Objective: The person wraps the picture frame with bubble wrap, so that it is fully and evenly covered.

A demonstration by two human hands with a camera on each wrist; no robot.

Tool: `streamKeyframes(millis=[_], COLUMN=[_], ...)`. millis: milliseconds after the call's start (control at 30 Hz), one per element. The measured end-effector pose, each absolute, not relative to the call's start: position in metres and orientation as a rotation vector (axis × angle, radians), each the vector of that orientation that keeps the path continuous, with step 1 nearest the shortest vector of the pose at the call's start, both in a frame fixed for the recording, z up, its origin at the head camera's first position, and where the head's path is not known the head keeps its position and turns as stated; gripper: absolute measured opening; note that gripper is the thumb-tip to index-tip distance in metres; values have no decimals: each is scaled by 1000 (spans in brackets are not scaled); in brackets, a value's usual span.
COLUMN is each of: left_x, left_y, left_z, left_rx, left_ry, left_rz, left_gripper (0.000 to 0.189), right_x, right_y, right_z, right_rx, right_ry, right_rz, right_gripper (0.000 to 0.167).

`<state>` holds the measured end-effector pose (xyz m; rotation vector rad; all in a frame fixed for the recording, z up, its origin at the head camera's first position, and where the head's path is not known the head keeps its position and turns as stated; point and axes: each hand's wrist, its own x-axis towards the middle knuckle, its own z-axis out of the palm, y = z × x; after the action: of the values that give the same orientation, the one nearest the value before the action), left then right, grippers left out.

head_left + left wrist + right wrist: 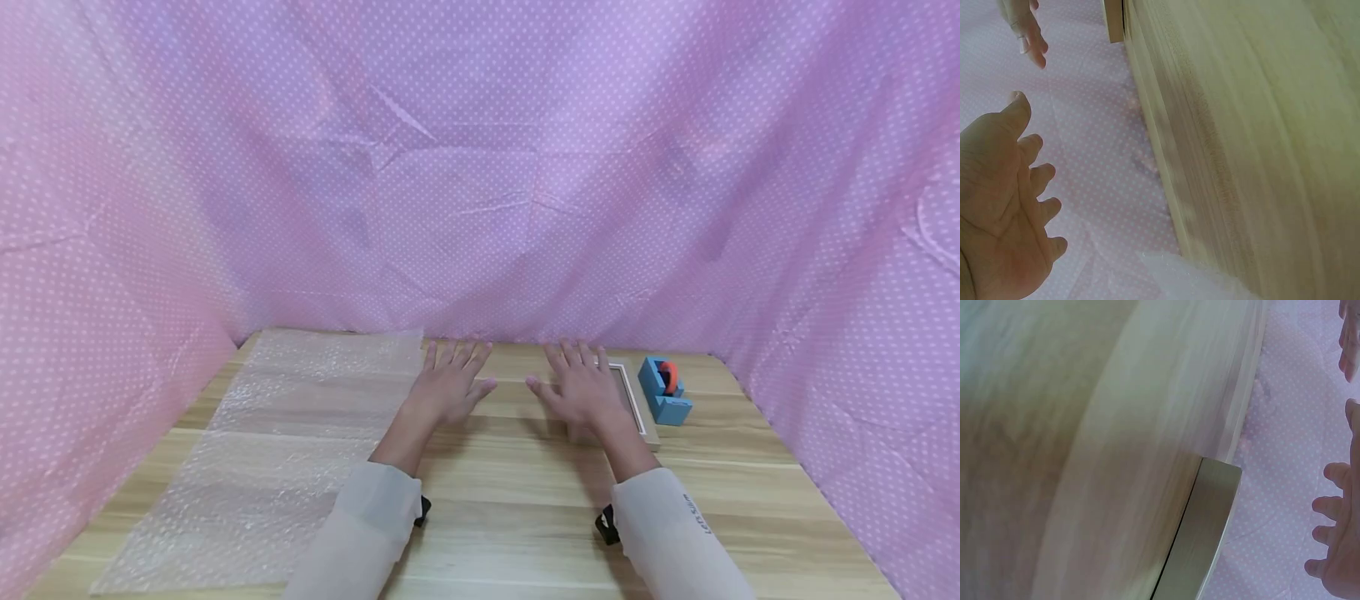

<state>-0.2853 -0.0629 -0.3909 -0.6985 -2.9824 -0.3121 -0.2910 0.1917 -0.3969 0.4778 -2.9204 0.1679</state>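
Both hands are held out over the wooden table with fingers spread and nothing in them. In the head view the left hand is just right of a sheet of bubble wrap, palm down. My right hand hovers over a wooden picture frame with a white inner border, hiding its left part. From the side, the right wrist view shows the picture frame's edge on the tabletop, with the right hand raised above table level. The left wrist view shows the left palm and its spread fingers.
A blue tape dispenser with an orange-red roll stands right of the picture frame. Pink polka-dot cloth hangs behind and along both sides of the table. The bubble wrap covers much of the table's left side.
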Motion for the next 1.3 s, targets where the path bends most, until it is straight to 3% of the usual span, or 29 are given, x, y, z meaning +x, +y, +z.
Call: streamKeyframes(millis=[567, 1300], left_x=[-297, -307], left_y=[-79, -217], left_z=[-379, -382], left_rx=[-676, -515], left_ry=[-3058, -3149], left_rz=[-262, -229], left_gripper=[69, 70], right_x=[-298, -294], right_y=[180, 89], right_z=[-393, -402], right_rx=[531, 787], right_ry=[-2945, -2941], right_rz=[162, 75], right_gripper=[80, 73])
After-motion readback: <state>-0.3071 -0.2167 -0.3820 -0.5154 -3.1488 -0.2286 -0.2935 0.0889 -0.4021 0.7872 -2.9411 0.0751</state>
